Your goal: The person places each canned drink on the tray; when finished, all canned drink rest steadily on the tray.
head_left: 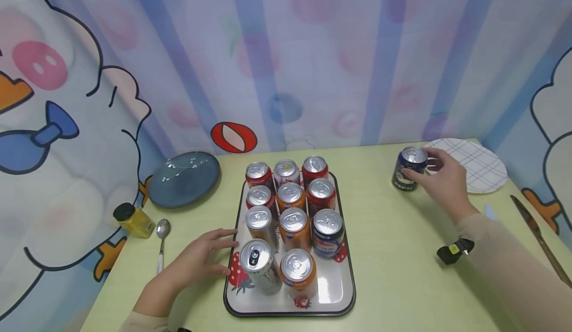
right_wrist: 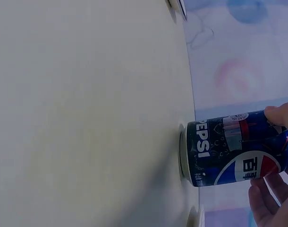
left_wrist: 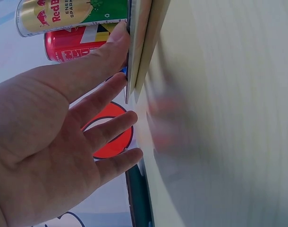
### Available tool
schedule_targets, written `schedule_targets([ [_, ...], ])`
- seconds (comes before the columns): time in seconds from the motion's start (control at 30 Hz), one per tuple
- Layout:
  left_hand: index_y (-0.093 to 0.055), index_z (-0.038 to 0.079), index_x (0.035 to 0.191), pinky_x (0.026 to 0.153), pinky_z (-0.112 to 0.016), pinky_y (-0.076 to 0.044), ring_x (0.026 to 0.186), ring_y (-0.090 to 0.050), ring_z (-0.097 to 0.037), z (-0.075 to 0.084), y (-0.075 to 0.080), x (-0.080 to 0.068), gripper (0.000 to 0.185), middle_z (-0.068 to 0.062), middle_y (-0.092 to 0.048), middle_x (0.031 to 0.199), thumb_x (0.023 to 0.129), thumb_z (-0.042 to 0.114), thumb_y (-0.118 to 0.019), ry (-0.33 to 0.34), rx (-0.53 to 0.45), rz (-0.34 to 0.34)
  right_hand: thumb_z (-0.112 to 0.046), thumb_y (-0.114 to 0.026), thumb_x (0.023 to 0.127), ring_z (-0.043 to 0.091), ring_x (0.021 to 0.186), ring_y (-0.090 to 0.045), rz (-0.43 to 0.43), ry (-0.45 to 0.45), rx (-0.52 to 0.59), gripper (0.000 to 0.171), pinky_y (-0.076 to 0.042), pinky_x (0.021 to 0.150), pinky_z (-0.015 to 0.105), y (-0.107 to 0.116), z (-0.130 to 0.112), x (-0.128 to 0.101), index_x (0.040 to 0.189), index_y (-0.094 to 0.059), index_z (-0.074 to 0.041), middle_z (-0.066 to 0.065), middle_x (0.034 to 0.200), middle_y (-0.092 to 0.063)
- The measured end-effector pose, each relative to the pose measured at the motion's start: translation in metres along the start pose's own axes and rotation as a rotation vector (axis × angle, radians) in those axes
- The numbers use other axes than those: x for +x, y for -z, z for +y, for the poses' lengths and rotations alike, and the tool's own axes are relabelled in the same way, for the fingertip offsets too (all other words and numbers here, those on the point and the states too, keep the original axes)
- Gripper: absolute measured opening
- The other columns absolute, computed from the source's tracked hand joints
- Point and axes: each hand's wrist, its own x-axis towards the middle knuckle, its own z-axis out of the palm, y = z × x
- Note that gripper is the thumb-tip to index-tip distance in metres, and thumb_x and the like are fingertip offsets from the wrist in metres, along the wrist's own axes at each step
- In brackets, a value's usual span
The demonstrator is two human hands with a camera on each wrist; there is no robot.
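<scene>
My right hand grips a dark blue Pepsi can by its upper part, thumb on one side and fingers on the other. In the right wrist view the Pepsi can's base is at the tabletop; whether it touches cannot be told. With fingers extended, my left hand rests at the left rim of a strawberry-print tray. On that tray stand several upright drink cans, among them a Red Bull can, orange cans, red cans and a dark blue can.
A dark blue plate, a yellow jar with black lid and a spoon lie left of the tray. A white checked plate is behind my right hand, and a knife lies at the far right. A curtain-like backdrop borders the table's back.
</scene>
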Motion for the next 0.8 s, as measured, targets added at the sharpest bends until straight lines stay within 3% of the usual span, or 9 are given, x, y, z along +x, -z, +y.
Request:
schedule_targets([
  [0.17, -0.072, 0.016, 0.132, 0.118, -0.067, -0.037, 0.146, -0.044, -0.044, 0.002, 0.0, -0.001, 0.058, -0.008, -0.053, 0.155, 0.077, 0.025, -0.09, 0.018, -0.007, -0.005, -0.03, -0.094, 0.076, -0.009, 0.089, -0.056, 0.008, 0.053, 0.03, 0.07, -0.048, 0.081, 0.011, 0.0, -0.015, -0.029, 0.136, -0.065, -0.009, 0.016, 0.118, -0.073],
  [0.3, -0.072, 0.015, 0.132, 0.119, -0.066, -0.037, 0.146, -0.043, -0.044, 0.004, 0.001, -0.001, 0.058, -0.009, -0.053, 0.156, 0.078, 0.024, -0.09, 0.024, -0.006, -0.004, -0.022, -0.096, 0.072, -0.014, 0.09, -0.056, -0.001, 0.108, 0.066, 0.069, -0.045, 0.082, 0.007, 0.002, -0.033, -0.054, 0.133, -0.066, -0.01, 0.014, 0.116, -0.073],
  [0.57, -0.071, 0.016, 0.133, 0.118, -0.067, -0.036, 0.146, -0.043, -0.044, 0.005, -0.002, -0.001, 0.059, -0.007, -0.052, 0.156, 0.078, 0.026, -0.09, 0.031, -0.011, -0.009, -0.006, -0.1, 0.06, -0.007, 0.101, -0.063, -0.048, 0.321, 0.168, 0.074, -0.047, 0.092, 0.005, 0.009, -0.071, -0.109, 0.127, -0.069, -0.014, -0.004, 0.116, -0.071],
  [0.7, -0.071, 0.014, 0.133, 0.118, -0.066, -0.037, 0.146, -0.043, -0.044, 0.003, -0.002, -0.001, 0.059, -0.009, -0.052, 0.156, 0.078, 0.024, -0.089, 0.008, 0.012, 0.003, -0.003, -0.101, 0.056, -0.002, 0.102, -0.066, -0.117, 0.421, 0.21, 0.079, -0.051, 0.091, 0.007, 0.009, -0.085, -0.134, 0.127, -0.069, -0.015, -0.004, 0.117, -0.071],
  [0.8, -0.071, 0.013, 0.133, 0.119, -0.066, -0.036, 0.146, -0.043, -0.045, 0.003, -0.001, -0.002, 0.058, -0.01, -0.052, 0.156, 0.078, 0.023, -0.089, 0.0, 0.023, 0.013, -0.005, -0.102, 0.056, 0.002, 0.102, -0.066, -0.181, 0.448, 0.249, 0.08, -0.053, 0.089, 0.009, 0.005, -0.094, -0.149, 0.127, -0.068, -0.016, -0.004, 0.118, -0.071],
])
